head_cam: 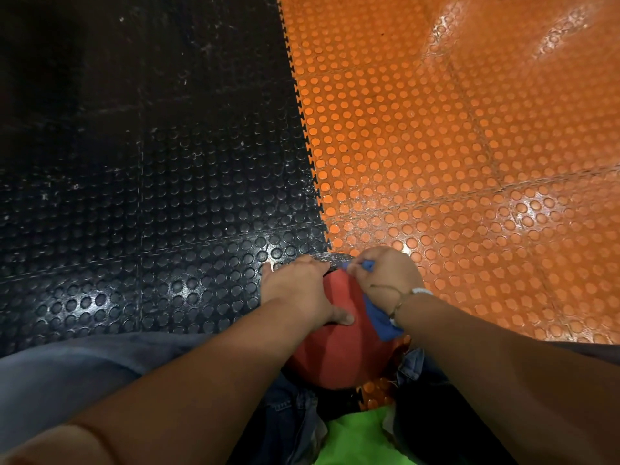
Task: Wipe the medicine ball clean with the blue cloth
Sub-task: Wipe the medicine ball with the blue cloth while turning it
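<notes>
Green fabric [355, 437] at 6 o'clock, nearest the camera; jeans [84, 374] on both sides

Medicine ball [339, 357] just past it, between the legs, on the floor: red on the near side, dark patch on top

Left hand [298, 290] lies flat on the ball's 10 o'clock side, fingers straight and spread, thumb pressed on the red, holding nothing

Right hand [389, 276] at the ball's 1 o'clock, fingers curled round the blue cloth [380, 318], which hangs below the wrist against the ball; thin bracelet [402, 297] on that wrist

Beyond, a studded floor: black mat [151, 162] from 9 to 12 o'clock, orange mat [469, 146] from 12 to 3, toothed seam between them
</notes>
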Demonstrator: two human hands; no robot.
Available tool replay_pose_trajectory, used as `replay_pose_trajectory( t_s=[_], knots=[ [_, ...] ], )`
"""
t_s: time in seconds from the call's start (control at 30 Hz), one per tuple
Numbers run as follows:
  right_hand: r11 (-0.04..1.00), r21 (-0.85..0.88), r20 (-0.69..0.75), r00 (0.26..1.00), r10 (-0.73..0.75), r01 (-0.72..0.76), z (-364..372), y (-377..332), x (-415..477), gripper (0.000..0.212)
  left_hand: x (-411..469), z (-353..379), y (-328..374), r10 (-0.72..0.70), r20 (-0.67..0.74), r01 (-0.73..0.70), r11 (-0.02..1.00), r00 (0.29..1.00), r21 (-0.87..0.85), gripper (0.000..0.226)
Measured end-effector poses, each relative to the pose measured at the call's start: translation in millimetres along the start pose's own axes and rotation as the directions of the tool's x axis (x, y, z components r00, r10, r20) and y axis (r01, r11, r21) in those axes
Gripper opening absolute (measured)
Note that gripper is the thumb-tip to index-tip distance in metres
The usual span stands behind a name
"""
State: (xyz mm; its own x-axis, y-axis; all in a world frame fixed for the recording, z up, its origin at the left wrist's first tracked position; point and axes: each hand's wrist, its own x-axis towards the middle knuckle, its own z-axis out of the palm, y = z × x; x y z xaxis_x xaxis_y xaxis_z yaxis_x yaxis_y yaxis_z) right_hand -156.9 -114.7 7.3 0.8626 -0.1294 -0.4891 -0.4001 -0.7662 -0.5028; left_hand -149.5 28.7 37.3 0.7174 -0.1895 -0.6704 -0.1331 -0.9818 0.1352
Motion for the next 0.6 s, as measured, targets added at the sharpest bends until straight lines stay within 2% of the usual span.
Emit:
replay_pose_trajectory(
  t_s=[0.07,0.1,0.23,0.27,0.37,0.43,0.53,0.6],
  knots=[
    [0.992,0.016,0.006,0.992,0.126,-0.126,-5.9,9.7,4.6,0.020,-0.7,1.2,0.2,-0.001,0.007,0.001,1.000,1.000,-0.003,0.103],
    [0.990,0.011,0.004,0.990,0.138,-0.138,-6.0,10.9,4.7,0.020,-0.5,1.1,0.3,-0.003,0.007,0.003,1.000,1.000,-0.001,0.103],
    [0.996,0.018,0.030,0.996,-0.087,0.086,3.8,-10.0,-6.8,0.015,0.5,-5.1,-3.0,-0.024,0.015,0.024,1.000,1.000,-0.007,0.095],
    [0.995,0.050,0.046,0.995,-0.092,0.090,4.8,-12.2,-7.6,0.014,0.6,-6.5,-4.6,-0.033,0.021,0.034,0.999,0.999,-0.015,0.095],
    [0.985,0.155,0.049,0.997,0.067,-0.074,-4.2,0.3,0.8,0.015,0.0,-7.3,-7.5,-0.058,0.043,0.060,0.997,0.997,-0.046,0.102],
    [0.979,0.146,0.033,0.990,0.138,-0.141,-8.4,10.6,5.3,0.017,-0.1,-6.5,-7.9,-0.063,0.050,0.066,0.996,0.997,-0.064,0.104],
    [0.992,0.122,0.059,0.998,0.011,-0.018,-4.4,1.0,1.4,0.013,2.0,-9.1,-10.7,-0.078,0.062,0.082,0.993,0.995,-0.081,0.102],
    [0.984,0.171,0.098,0.993,-0.061,0.043,-2.0,-6.5,-1.0,0.011,3.6,-11.3,-12.2,-0.079,0.079,0.085,0.994,0.994,-0.068,0.100]
  ],
)
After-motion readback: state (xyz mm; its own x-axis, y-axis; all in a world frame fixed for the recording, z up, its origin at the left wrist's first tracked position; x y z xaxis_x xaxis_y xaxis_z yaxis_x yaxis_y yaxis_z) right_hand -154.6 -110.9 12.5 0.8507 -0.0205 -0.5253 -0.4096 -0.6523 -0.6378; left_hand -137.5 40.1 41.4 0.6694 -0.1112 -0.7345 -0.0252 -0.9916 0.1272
